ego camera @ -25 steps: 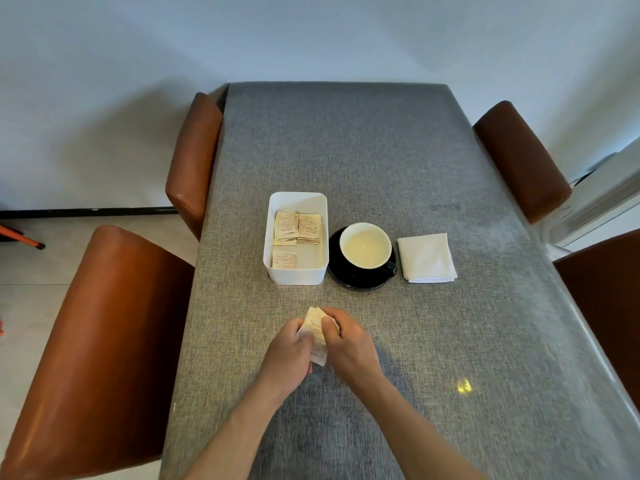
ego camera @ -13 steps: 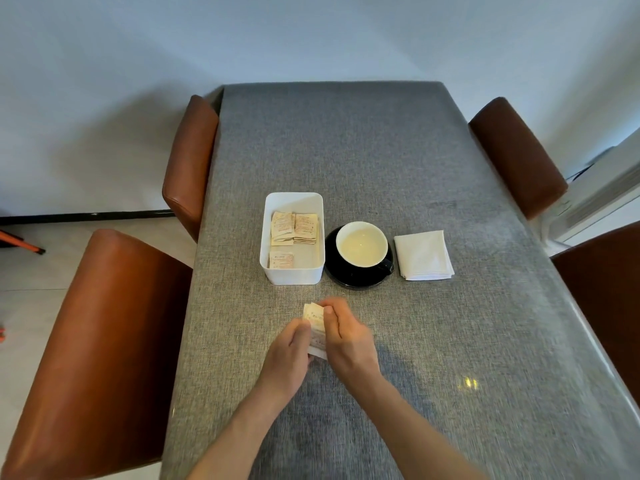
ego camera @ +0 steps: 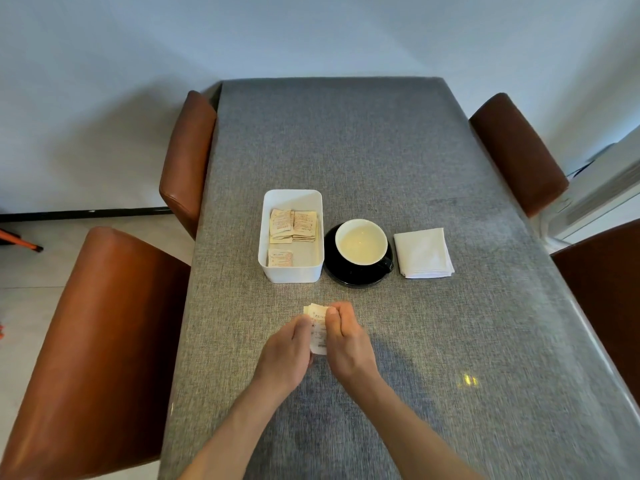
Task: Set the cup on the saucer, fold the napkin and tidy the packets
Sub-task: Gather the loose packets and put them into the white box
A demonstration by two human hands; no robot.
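Note:
A black cup with a pale inside (ego camera: 361,244) stands on a black saucer (ego camera: 346,279) at the table's middle. Right of it lies a folded white napkin (ego camera: 423,253). Left of it is a white rectangular bin (ego camera: 291,270) with several beige packets (ego camera: 293,226) inside. Nearer to me, my left hand (ego camera: 284,351) and my right hand (ego camera: 346,342) press together on a small stack of packets (ego camera: 318,329), holding it upright just above the grey tablecloth. Most of the stack is hidden between my fingers.
The table is covered in grey cloth (ego camera: 346,150). Brown leather chairs stand along both sides: two on the left (ego camera: 104,334) (ego camera: 188,161) and two on the right (ego camera: 516,150) (ego camera: 606,296). A white appliance (ego camera: 602,199) sits by the right wall.
Both hands have kept the stack of packets between them and shifted it slightly left and toward the bin. The cup, napkin and bin have stayed put.

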